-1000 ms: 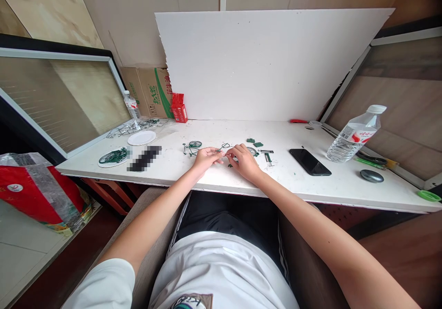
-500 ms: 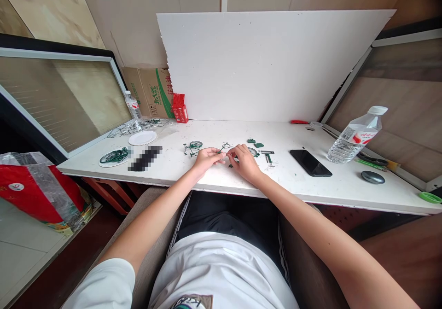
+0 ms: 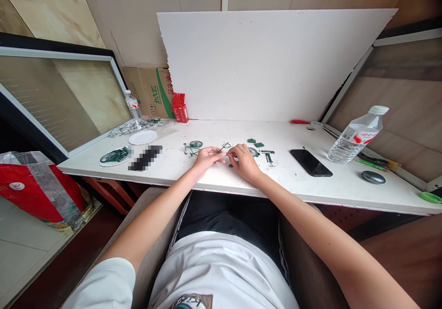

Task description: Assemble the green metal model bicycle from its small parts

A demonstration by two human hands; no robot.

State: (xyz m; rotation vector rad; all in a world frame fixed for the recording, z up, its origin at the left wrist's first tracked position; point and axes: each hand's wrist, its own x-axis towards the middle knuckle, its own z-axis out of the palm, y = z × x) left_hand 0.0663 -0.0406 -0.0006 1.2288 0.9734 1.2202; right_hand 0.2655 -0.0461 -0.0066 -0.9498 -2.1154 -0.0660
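Note:
My left hand (image 3: 208, 157) pinches a thin dark-green plastic model part (image 3: 226, 145) that ends in a small open loop. Its fingertips almost meet those of my right hand (image 3: 246, 162), whose thumb and fingers are pinched together on something too small to make out. Just left of my hands lie green model pieces with a spoked wheel (image 3: 196, 144). Another spoked wheel (image 3: 253, 152) shows beside my right hand, partly covered by it. Thin green and grey strips (image 3: 269, 158) lie to the right, and two small green blocks (image 3: 254, 142) sit behind.
On the left are a white disc heaped with green parts (image 3: 119, 156), a white lid (image 3: 142, 137), wire-like frames and a red box (image 3: 180, 108). To the right are a black phone (image 3: 311, 162), a water bottle (image 3: 357, 136) and a grey oval object (image 3: 373, 177). A white board (image 3: 269, 65) stands behind.

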